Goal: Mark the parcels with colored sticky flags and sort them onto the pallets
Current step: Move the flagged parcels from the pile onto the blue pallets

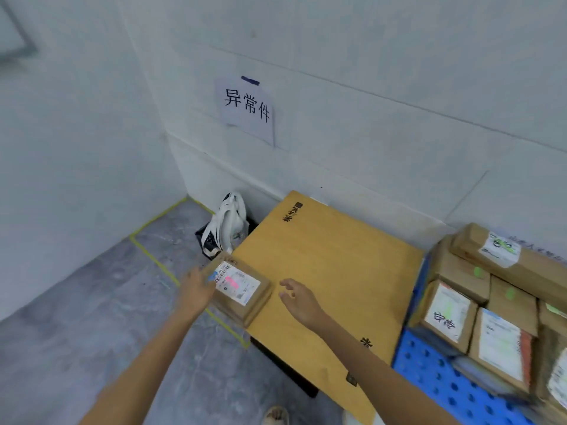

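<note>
At near-left corner of cardboard-topped pallet (325,271) | parcel (245,299) with pink sticky flag (230,283) seems to overhang the edge | fingers of left hand (196,291) grasp its end; right hand (299,299) released, just beside | better slide it fully on before letting go.

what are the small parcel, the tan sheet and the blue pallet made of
Small parcel: matte brown cardboard, by its folded edges, with a white paper label. Tan sheet: probably cardboard, flat, matte, black print. Blue pallet: likely moulded plastic, uniform colour, regular holes.
</note>
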`<control>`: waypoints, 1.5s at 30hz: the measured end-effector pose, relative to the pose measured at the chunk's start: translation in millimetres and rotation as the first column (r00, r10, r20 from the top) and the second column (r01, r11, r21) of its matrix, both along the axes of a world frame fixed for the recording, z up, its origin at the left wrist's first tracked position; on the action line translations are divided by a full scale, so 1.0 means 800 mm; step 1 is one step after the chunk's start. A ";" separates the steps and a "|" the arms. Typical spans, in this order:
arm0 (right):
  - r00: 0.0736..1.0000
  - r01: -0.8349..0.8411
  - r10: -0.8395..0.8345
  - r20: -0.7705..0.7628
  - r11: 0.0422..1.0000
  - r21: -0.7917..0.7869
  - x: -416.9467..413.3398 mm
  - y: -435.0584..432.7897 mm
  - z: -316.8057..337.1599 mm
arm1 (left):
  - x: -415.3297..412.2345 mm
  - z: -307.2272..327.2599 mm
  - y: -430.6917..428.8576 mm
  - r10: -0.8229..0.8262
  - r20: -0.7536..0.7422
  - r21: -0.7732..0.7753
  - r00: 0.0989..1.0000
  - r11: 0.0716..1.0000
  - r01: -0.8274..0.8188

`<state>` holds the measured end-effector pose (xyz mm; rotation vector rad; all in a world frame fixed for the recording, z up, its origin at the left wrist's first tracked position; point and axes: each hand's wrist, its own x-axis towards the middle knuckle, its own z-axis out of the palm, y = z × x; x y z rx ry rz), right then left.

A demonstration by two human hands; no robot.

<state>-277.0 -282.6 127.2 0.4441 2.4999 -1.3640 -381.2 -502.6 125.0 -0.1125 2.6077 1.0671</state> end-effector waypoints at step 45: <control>0.126 0.826 -0.795 -0.593 0.416 -0.381 0.461 0.382 0.225 | 0.398 0.231 0.587 -0.706 -0.467 0.670 0.533 0.111 0.734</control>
